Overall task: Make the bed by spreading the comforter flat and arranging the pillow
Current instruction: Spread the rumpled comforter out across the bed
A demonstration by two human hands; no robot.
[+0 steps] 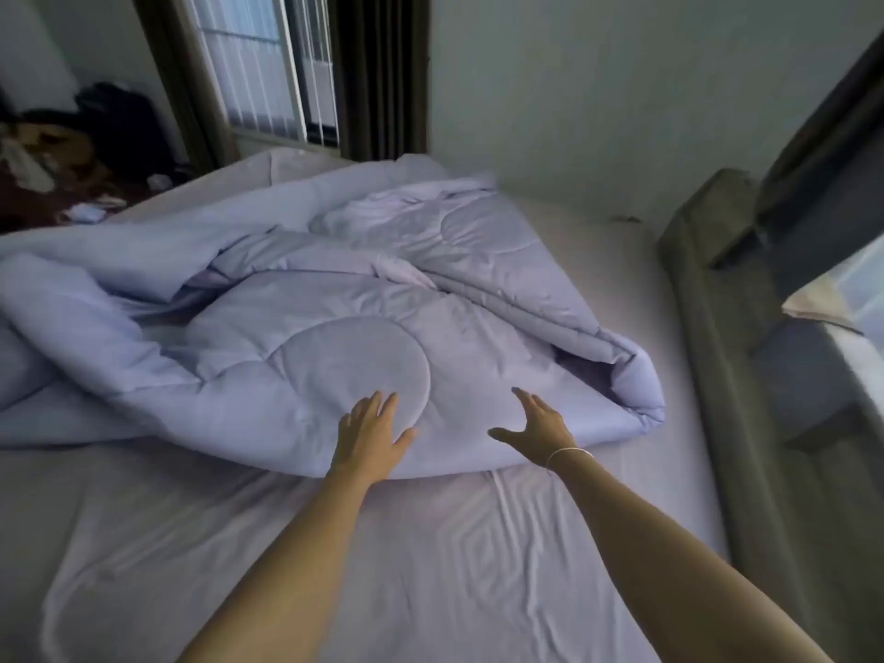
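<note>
A lavender quilted comforter (pixel 296 299) lies bunched and folded over itself across the middle of the bed (pixel 430 557), whose pale sheet is wrinkled and bare in front of me. My left hand (pixel 370 435) rests flat on the comforter's near edge, fingers spread. My right hand (pixel 538 425), with a thin bracelet at the wrist, hovers open just above the comforter near its rolled right end. No pillow is clearly visible; a rounded lavender bulk at the far left may be one, but I cannot tell.
A grey padded bed frame (pixel 703 327) runs along the right side, with dark furniture (pixel 813 193) beyond it. A window with dark curtains (pixel 378 74) stands behind the bed. Clutter lies on the floor at the far left (pixel 62 169).
</note>
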